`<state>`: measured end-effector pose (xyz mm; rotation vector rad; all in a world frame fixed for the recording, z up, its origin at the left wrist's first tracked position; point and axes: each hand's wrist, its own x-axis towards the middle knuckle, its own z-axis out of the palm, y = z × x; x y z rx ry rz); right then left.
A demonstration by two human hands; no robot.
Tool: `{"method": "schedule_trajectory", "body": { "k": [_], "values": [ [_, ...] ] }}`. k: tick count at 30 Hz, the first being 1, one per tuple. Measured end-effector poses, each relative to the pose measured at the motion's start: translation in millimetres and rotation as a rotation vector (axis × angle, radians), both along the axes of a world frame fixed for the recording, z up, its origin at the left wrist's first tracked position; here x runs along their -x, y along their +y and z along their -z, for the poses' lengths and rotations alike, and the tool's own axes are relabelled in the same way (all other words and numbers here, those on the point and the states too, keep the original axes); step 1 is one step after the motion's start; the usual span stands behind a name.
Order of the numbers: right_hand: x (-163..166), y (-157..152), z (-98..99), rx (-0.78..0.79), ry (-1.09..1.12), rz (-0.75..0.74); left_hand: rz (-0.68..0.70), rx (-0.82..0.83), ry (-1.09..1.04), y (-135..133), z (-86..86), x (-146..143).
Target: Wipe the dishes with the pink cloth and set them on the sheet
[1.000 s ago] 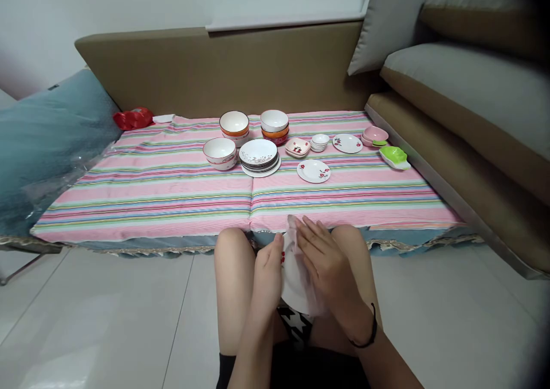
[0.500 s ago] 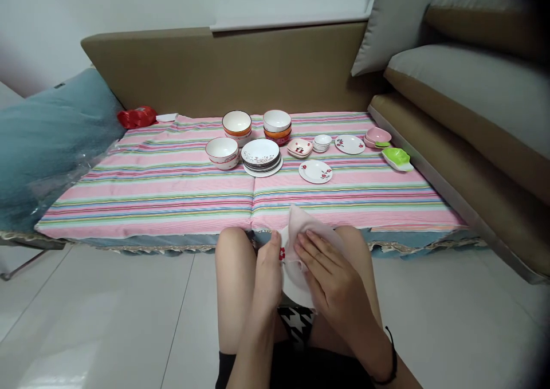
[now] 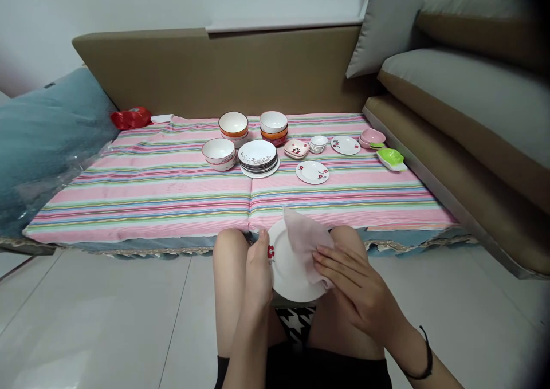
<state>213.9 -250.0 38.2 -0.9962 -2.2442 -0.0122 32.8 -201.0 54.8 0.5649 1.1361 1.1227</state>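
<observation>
Plate [image 3: 289, 273] held by its left rim in our left hand [image 3: 259, 271].
Cloth [image 3: 304, 235] covers its right, held by our right hand [image 3: 358, 286].

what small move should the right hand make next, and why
Probably slide the cloth left across the plate: the right hand has it at the right side, the left hand steadies the left edge, and the red flower there lies uncovered.
</observation>
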Motion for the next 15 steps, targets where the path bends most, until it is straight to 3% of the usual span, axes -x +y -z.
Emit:
{"method": "schedule_trajectory", "body": {
  "k": [6, 15],
  "values": [
    [28.7, 20.0, 3.4, 0.051, 0.018, 0.121, 0.011, -0.093, 0.076, -0.4, 1.5, 0.9],
    [60.4, 18.5, -1.1, 0.182, 0.074, -0.019, -0.112, -0.129, 0.179, 4.0, 14.7, 6.5]
  ]
}}
